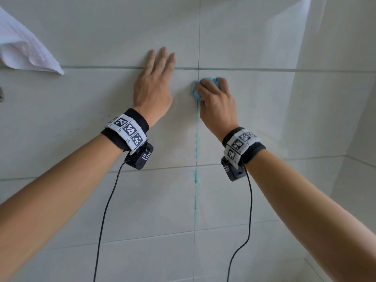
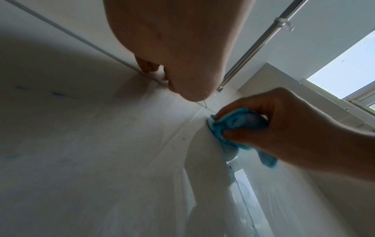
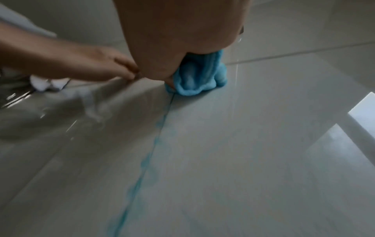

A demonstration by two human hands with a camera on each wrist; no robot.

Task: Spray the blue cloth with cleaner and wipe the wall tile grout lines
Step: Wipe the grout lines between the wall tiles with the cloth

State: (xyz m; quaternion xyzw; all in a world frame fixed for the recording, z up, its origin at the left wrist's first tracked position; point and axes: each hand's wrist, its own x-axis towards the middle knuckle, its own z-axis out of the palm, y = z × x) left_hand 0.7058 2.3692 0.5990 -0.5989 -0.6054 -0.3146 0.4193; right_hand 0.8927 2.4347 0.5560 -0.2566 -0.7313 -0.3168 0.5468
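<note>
Two bare hands were up against the tiled wall (image 1: 254,102), and the vertical grout line (image 1: 196,151) is the easiest thing to place them by. The right hand (image 1: 215,102) sat right on that line, just below where it crossed the horizontal grout line (image 1: 101,67). Its fingers were curled round a bunched blue cloth (image 1: 195,90), squeezing the wad against the tile. From the right wrist view the cloth (image 3: 195,77) bulged out under the palm and met the wall exactly at the top of the seam. Below the cloth, the vertical line carried a smeared blue-green streak (image 1: 196,176) running down past the next horizontal joint.

The left hand (image 1: 153,86) lay to the left of the vertical line, flat on the tile with fingers straight and holding nothing. Its fingertips (image 1: 163,50) reached just above the horizontal grout line, while the palm rested below it. It was near the cloth but not touching it.

Far left of the vertical line, a white textured towel (image 1: 22,47) hung down at the edge of the wall. Both wrists wore black bands with checkered marker tags, and a small black camera (image 1: 139,156) hung under each with a cable trailing down. In the left wrist view a metal rod (image 2: 261,41) ran overhead beside what looked like a window (image 2: 345,67), though that corner was washed out.
</note>
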